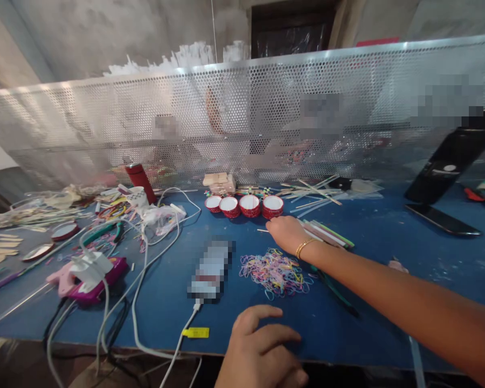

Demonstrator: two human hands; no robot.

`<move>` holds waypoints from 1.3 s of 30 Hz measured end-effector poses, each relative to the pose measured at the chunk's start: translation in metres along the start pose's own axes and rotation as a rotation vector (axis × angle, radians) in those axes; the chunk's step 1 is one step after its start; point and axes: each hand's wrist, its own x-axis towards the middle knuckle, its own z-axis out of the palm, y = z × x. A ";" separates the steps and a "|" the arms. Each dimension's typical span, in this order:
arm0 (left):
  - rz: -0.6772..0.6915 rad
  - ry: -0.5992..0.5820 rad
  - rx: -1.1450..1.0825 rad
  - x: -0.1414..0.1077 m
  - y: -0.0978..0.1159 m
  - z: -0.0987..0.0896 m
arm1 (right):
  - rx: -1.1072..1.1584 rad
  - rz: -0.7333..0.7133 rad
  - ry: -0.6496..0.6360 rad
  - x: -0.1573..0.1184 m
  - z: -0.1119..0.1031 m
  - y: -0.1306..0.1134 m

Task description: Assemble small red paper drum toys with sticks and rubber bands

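Observation:
My left hand (262, 345) hovers over the front edge of the blue table, fingers spread and curved, holding nothing. My right hand (289, 234), with a gold bracelet at the wrist, reaches in from the right. Its fingers are drawn together just below the rightmost red drum-like tub (272, 207); what they hold, if anything, is hidden. A short thin stick (262, 230) lies by those fingertips. Several such red tubs with white tops stand in a row, including one at the left end (213, 203). Between my hands lies a loose pile of colourful rubber bands (275, 272).
A phone (210, 269) on a white cable lies left of the bands. Further left are a pink power strip (101, 280), tangled cables and a red flask (140, 183). A perforated metal screen (226, 118) borders the back. A black stand (444, 167) is at right.

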 end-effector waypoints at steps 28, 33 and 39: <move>0.249 -0.571 0.330 0.164 -0.164 -0.063 | 1.307 0.266 0.068 -0.021 -0.010 0.027; 0.181 -0.475 0.337 0.166 -0.142 -0.093 | 1.804 0.333 -0.180 0.016 0.005 0.001; 0.015 -0.371 0.204 0.160 -0.133 -0.106 | 2.190 0.152 -0.271 0.028 -0.008 -0.016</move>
